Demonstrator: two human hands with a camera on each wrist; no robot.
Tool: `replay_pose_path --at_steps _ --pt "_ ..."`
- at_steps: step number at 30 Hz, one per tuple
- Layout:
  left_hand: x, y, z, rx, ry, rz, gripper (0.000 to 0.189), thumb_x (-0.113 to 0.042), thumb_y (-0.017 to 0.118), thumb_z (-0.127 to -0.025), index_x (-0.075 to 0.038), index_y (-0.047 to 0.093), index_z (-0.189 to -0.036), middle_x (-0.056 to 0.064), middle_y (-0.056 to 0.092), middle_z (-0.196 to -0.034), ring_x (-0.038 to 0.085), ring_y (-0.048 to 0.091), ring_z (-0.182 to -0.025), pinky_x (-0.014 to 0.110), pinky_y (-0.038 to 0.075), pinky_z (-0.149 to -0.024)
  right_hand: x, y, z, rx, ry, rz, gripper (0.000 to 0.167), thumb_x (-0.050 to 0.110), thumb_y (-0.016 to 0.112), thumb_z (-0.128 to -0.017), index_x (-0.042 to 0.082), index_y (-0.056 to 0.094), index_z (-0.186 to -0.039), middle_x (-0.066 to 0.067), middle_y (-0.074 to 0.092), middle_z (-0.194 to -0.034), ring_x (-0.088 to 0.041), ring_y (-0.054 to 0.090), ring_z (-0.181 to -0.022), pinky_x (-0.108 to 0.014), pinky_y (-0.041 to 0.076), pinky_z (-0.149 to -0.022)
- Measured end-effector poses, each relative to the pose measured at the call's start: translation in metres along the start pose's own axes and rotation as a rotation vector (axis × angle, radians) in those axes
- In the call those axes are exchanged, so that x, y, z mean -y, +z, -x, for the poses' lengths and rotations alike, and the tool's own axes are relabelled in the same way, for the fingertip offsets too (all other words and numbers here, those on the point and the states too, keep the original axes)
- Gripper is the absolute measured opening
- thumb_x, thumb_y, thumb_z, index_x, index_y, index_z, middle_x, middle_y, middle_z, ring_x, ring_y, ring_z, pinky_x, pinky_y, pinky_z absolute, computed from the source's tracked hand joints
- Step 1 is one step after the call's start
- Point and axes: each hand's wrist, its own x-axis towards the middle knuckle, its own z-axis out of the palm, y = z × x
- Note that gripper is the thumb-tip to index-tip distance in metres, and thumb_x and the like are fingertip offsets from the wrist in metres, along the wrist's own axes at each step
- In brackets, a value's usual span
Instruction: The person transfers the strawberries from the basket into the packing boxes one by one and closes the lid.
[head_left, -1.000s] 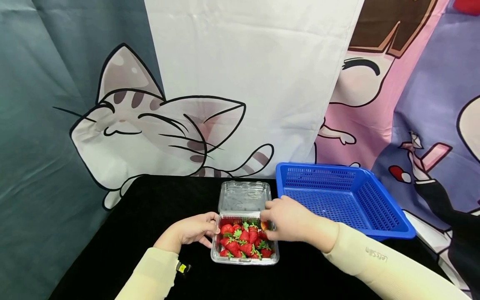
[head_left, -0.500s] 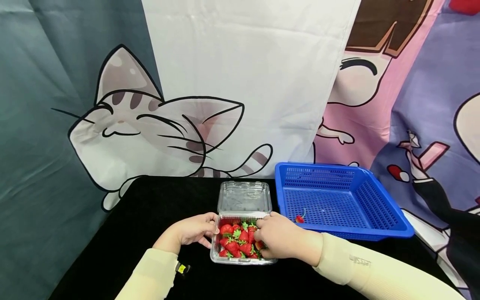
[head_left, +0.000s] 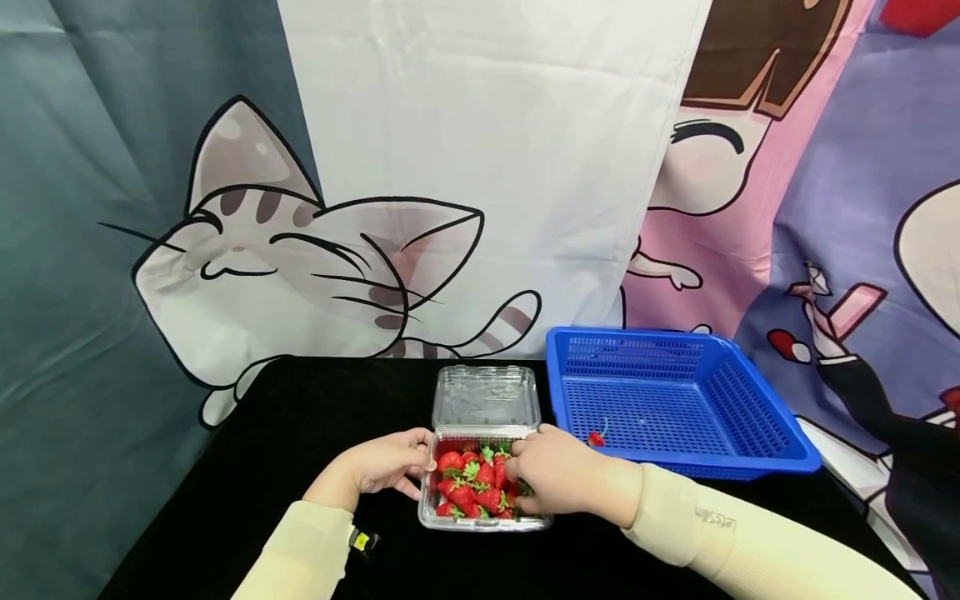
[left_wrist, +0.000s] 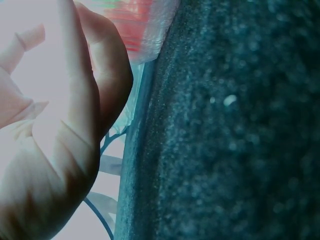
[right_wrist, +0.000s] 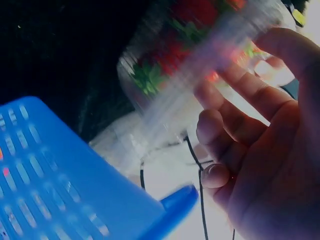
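Observation:
A clear plastic clamshell box (head_left: 483, 525) full of red strawberries with green leaves (head_left: 465, 493) stands on the black cloth, its lid (head_left: 486, 396) folded back. At its left side my left hand (head_left: 386, 467) pinches the wall between thumb and fingers. My right hand (head_left: 562, 473) reaches over the right wall, fingertips down among the strawberries. Blurred box and fruit also show in the right wrist view, beside that hand's bent fingers (right_wrist: 210, 125). Whether these fingertips hold a strawberry is hidden.
A blue perforated basket (head_left: 667, 468) stands right of the box, close to it. One small red fruit with a thin green stem, like a cherry (head_left: 596, 438), lies in its near left corner. A printed cloth (head_left: 480, 125) hangs behind the table.
My right hand has moved slightly down and left, deeper over the strawberries, uncovering the cherry-like fruit in the basket. The left hand keeps its hold on the box.

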Motion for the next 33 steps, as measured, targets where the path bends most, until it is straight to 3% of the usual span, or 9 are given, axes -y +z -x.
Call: replay_pose_path --at_steps 8,13,22,27,33 --pt "-0.001 -0.001 -0.001 -0.002 0.004 -0.007 0.046 -0.011 0.061 -0.084 0.001 0.038 -0.122 0.014 0.062 -0.102 0.023 0.065 -0.089 0.034 0.058 -0.065 -0.029 -0.026 0.006 -0.058 0.081 -0.131 0.01 0.026 0.07 -0.082 0.02 0.072 -0.091 0.01 0.064 -0.084 -0.009 0.06 -0.075 -0.032 0.044 -0.067" --pt "-0.001 -0.002 -0.002 -0.006 0.003 0.0 0.045 -0.01 0.061 -0.083 0.0 0.038 -0.121 0.014 0.063 -0.101 0.023 0.066 -0.089 0.034 0.058 -0.065 -0.056 -0.035 0.013 -0.044 0.149 -0.169 0.006 0.018 0.066 -0.082 0.019 0.069 -0.087 0.008 0.062 -0.082 -0.008 0.056 -0.07 -0.039 0.05 -0.073" --pt "-0.002 -0.002 -0.001 -0.007 -0.005 0.003 0.046 -0.01 0.061 -0.082 0.0 0.038 -0.121 0.015 0.064 -0.104 0.024 0.066 -0.089 0.034 0.058 -0.065 -0.099 -0.024 0.028 0.175 0.377 -0.254 0.003 0.018 0.066 -0.085 0.021 0.065 -0.085 0.01 0.061 -0.08 -0.011 0.058 -0.073 -0.04 0.052 -0.071" --pt "-0.001 -0.002 0.001 0.001 -0.003 0.009 0.046 -0.01 0.06 -0.083 0.001 0.037 -0.121 0.016 0.065 -0.105 0.024 0.066 -0.088 0.033 0.058 -0.065 -0.109 -0.008 0.033 0.3 0.422 -0.289 0.007 0.016 0.069 -0.08 0.018 0.064 -0.084 0.006 0.061 -0.081 -0.014 0.057 -0.074 -0.04 0.051 -0.071" --pt "0.0 -0.002 0.002 0.004 0.002 0.011 0.047 -0.01 0.06 -0.084 0.002 0.037 -0.122 0.016 0.064 -0.106 0.025 0.066 -0.09 0.035 0.058 -0.066 -0.109 0.01 0.032 0.418 0.426 -0.289 0.007 0.018 0.072 -0.084 0.015 0.065 -0.086 0.003 0.061 -0.081 -0.017 0.056 -0.075 -0.042 0.052 -0.075"
